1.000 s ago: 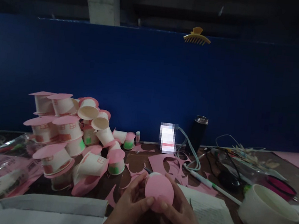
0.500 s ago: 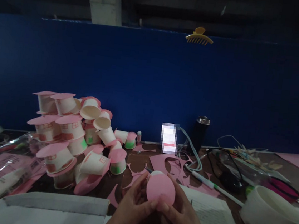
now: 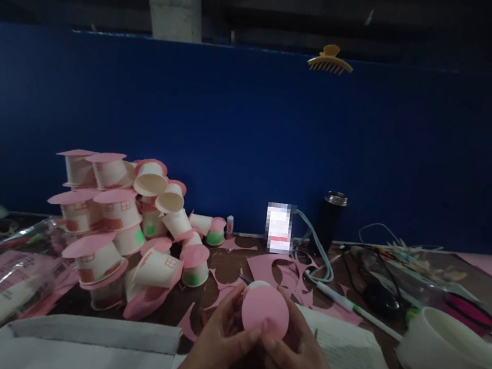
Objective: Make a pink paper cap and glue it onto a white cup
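Observation:
Both my hands hold one white paper cup with a round pink paper disc [image 3: 265, 309] on the end that faces me. My left hand [image 3: 219, 338] wraps the cup's left side, thumb pressed on the disc's lower edge. My right hand [image 3: 297, 356] grips the right side, its thumb meeting the left one under the disc. The cup body is mostly hidden behind the disc and fingers. Left of my hands lies a heap of finished cups with pink discs [image 3: 126, 224], some with red windows and green patches.
A white cardboard box [image 3: 77, 343] sits at the near left. Printed paper sheets [image 3: 354, 363] and a white bowl [image 3: 444, 355] lie at the right. Pink paper offcuts [image 3: 280, 271], a pen [image 3: 343, 302], cables, a dark flask [image 3: 329, 220] and a blue partition [image 3: 251, 138] stand behind.
My hands and the cup have hardly shifted; my thumbs press closer together at the disc's lower edge. The view has drifted slightly.

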Demonstrator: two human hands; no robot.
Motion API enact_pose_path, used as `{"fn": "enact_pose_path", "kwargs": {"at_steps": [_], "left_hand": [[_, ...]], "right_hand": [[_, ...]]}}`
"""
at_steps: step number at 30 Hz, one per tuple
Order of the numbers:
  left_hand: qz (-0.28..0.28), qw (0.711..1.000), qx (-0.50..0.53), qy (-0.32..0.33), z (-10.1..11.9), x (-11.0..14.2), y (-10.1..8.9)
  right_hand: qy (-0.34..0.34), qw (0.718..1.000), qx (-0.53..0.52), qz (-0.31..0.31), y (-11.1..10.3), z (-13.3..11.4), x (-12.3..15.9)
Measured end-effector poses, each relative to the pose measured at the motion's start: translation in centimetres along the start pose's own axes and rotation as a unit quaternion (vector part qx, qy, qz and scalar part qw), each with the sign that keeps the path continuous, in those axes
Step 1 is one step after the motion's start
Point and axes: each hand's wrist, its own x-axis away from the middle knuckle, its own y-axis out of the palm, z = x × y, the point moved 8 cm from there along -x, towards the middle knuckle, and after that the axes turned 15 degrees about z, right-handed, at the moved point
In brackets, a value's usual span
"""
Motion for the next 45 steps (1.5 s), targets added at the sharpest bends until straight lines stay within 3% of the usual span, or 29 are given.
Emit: {"fn": "enact_pose_path", "kwargs": {"at_steps": [7, 12, 18, 26, 38, 45], "left_hand": [[0.000, 1.000, 0.005, -0.007, 0.2, 0.2, 0.1], [0.006, 1.000, 0.007, -0.012, 0.4, 0.0, 0.2], [-0.022, 1.000, -0.001, -0.017, 0.2, -0.1, 0.4], [0.067, 0.994, 0.034, -0.081, 0.9, 0.6, -0.4], [0.072, 0.995, -0.001, -0.062, 0.0, -0.3, -1.1], [0.056, 0.997, -0.011, -0.059, 0.6, 0.0, -0.7]], "right_hand": [[0.008, 1.000, 0.002, 0.016, 0.0, 0.2, 0.0], [0.041, 0.999, -0.018, -0.012, 0.2, -0.6, 0.3], [0.046, 0.999, -0.011, -0.001, -0.1, -1.8, 0.5], [0.056, 0.998, -0.015, 0.009, -0.4, -1.2, 0.2], [0.063, 0.997, -0.003, 0.040, -1.0, -0.7, 0.0], [0.062, 0.997, 0.019, 0.047, -1.0, -0.9, 0.2]]}}
